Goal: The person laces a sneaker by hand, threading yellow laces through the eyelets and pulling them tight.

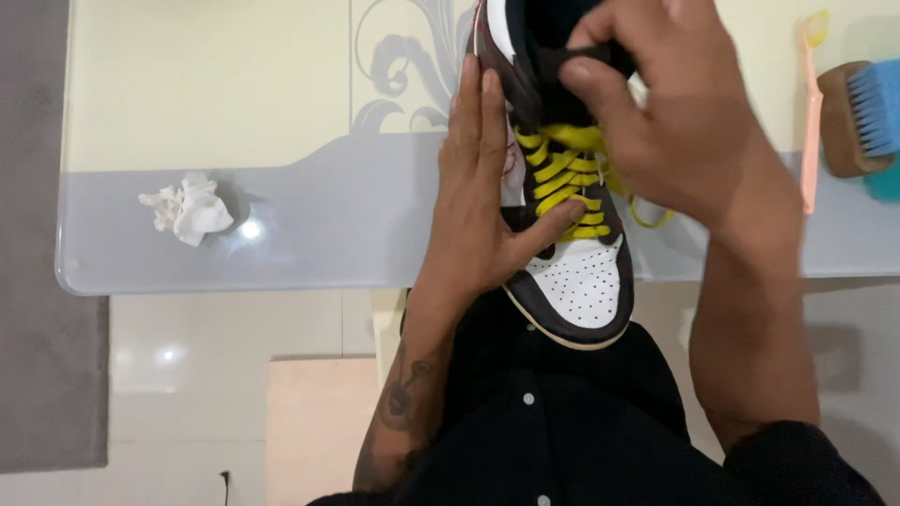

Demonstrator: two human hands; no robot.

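Nearest to you, at the bottom centre of the frame, the toe of the sneaker (574,281) points toward your dark buttoned shirt (553,422) and hangs over the near edge of the glass table (309,239); the toe cap is white with small holes, and its border is dark brown. Your left hand (487,201) lies flat and open along the left side of the sneaker, fingers stretched up the frame, and the thumb presses across the lowest rows of the yellow laces (562,173), so this hand steadies the sneaker and does not close around it. Higher, in the upper centre, your right hand (670,112) is closed in a pinch on the dark tongue (553,66) at the sneaker's opening, with the thumb on top; the laces run just under this hand, and a loose yellow loop comes out at its right side. On the left part of the table, well apart from the sneaker, there is a crumpled white tissue (186,208). At the upper right edge you see a thin pink toothbrush (812,103) lying lengthwise, and just beside it a wooden brush (858,117) with blue bristles.
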